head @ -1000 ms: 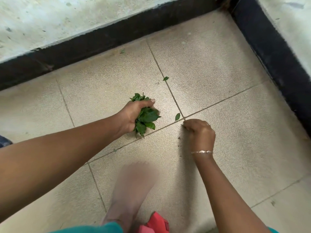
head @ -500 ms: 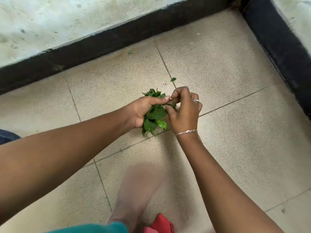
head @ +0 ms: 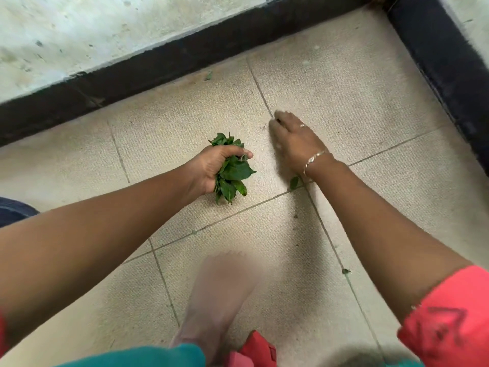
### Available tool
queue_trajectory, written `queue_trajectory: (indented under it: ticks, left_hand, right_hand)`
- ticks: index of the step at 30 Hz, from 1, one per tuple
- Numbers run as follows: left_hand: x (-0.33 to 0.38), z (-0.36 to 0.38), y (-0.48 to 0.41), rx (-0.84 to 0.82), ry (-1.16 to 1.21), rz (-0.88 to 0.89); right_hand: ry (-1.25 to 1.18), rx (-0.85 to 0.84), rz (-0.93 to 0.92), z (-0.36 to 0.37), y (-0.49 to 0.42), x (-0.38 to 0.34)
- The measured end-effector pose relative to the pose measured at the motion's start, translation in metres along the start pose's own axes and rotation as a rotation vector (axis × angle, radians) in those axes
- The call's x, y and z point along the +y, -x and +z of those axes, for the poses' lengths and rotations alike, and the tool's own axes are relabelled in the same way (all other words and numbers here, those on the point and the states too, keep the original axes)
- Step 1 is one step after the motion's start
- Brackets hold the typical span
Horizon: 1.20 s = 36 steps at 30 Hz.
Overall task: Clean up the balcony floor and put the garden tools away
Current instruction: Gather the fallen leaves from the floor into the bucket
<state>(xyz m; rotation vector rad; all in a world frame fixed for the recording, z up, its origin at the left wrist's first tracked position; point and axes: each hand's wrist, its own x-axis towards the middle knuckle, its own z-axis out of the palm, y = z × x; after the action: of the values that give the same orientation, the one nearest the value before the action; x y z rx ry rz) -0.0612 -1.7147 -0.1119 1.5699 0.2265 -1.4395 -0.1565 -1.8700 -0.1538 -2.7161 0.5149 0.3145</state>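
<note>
My left hand [head: 211,165] grips a bunch of green leaves [head: 234,176] just above the beige tiled floor [head: 344,91]. My right hand [head: 293,136] reaches forward to the tile joint. Its blurred fingertips touch the floor there, thumb and fingers close together. I cannot tell whether they pinch anything. A single loose leaf [head: 294,182] lies on the floor under my right wrist, near the crossing of the joints. Another small leaf [head: 208,76] lies close to the black skirting.
Black skirting [head: 185,56] runs along the pale wall at the top and down the right side, forming a corner. My bare foot [head: 219,295] and a red slipper [head: 256,348] are at the bottom. A tiny green scrap [head: 345,271] sits on a joint. Something dark blue [head: 13,210] shows at the left edge.
My right hand left the bunch, where it had met my left hand, and moved forward to the tile joint. My left hand still holds the leaves and stayed in place.
</note>
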Motion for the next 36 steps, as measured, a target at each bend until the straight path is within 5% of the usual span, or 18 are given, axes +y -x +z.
queue_trajectory:
  ticks: [6,10,14,23,26,29,31,36]
  left_hand:
    - [-0.006,-0.004,-0.008,0.010,0.020,-0.002]
    - [-0.006,0.000,-0.013,-0.025,-0.003,-0.030]
    - [-0.011,0.007,-0.015,-0.053,0.004,-0.053]
    - [-0.016,0.031,-0.010,-0.176,-0.060,-0.087]
    - [-0.015,0.045,-0.004,-0.229,-0.113,-0.093]
    - [-0.020,0.049,0.001,-0.271,-0.160,-0.094]
    - [-0.028,0.051,0.003,-0.339,-0.176,-0.120]
    - [-0.049,0.065,0.012,-0.567,-0.103,-0.178]
  right_hand:
    - [0.072,-0.011,-0.022,0.032,0.082,-0.010]
    - [0.035,0.263,-0.069,0.059,0.145,-0.015]
    - [-0.026,0.344,0.034,0.059,0.167,-0.021]
    - [0.076,0.040,0.257,0.032,0.127,-0.031]
    - [-0.274,0.056,0.570,0.021,0.123,-0.032]
    - [-0.769,0.422,0.698,0.007,0.125,-0.033]
    - [-1.047,0.524,0.666,0.001,0.128,-0.035]
    - [-0.955,0.500,0.570,0.000,0.143,-0.046]
